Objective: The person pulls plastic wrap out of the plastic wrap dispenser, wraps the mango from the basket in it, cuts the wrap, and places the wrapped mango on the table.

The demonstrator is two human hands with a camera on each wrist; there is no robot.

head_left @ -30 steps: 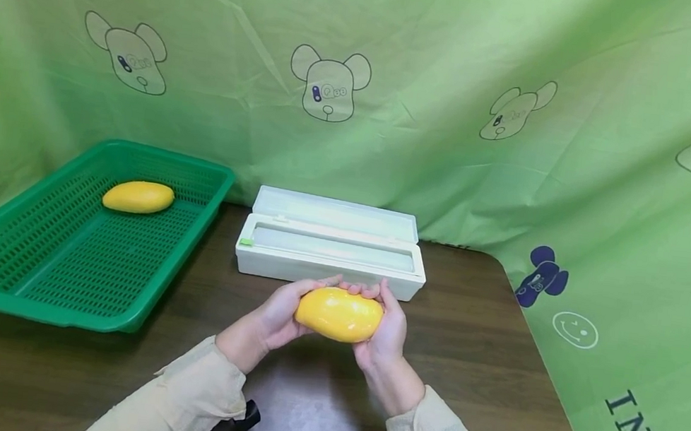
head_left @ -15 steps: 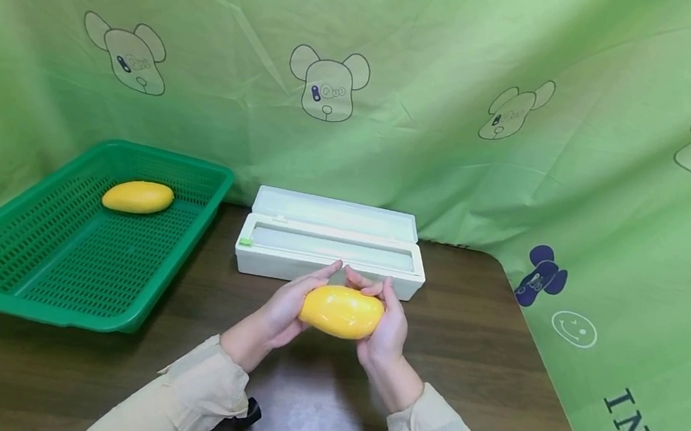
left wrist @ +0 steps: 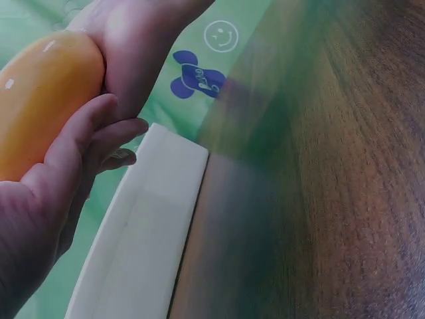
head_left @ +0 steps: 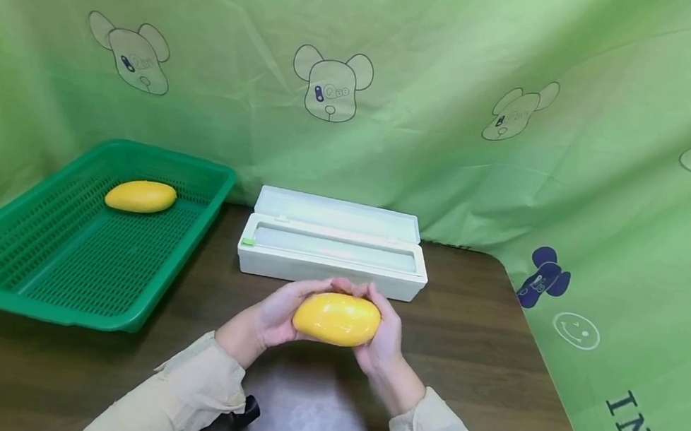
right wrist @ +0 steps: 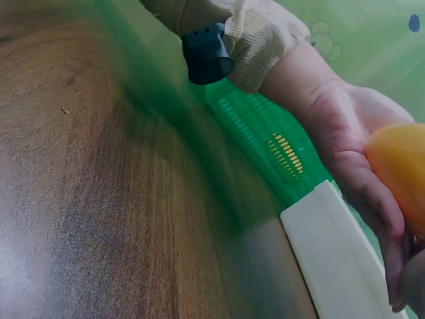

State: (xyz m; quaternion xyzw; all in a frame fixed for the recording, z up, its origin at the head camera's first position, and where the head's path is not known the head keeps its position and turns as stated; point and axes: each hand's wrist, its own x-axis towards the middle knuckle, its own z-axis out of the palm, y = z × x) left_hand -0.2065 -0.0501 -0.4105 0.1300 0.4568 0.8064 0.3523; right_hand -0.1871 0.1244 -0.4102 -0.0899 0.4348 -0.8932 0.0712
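Observation:
A glossy yellow mango (head_left: 336,319) is held up over the table between both hands. My left hand (head_left: 278,313) cups its left end, and my right hand (head_left: 384,335) grips its right end. Fingers of both hands meet along the far side of the fruit. In the left wrist view the mango (left wrist: 46,100) lies against the palms; bright highlights sit on its smooth skin. The right wrist view shows only part of the mango (right wrist: 402,163), beside the left palm. Just beyond the hands stands a long white box (head_left: 329,270) with its clear lid (head_left: 339,213) raised.
At the left is a green plastic basket (head_left: 184,254) with slotted walls. Inside it, near the back, lies another mango (head_left: 141,196). The brown wooden table (head_left: 470,358) ends at a green printed curtain (head_left: 417,145) behind and to the right.
Half a second ago the fingers were raised off the mango's far side; now they are folded back against it. The mango has shifted slightly left and nearer. Box and basket stay put.

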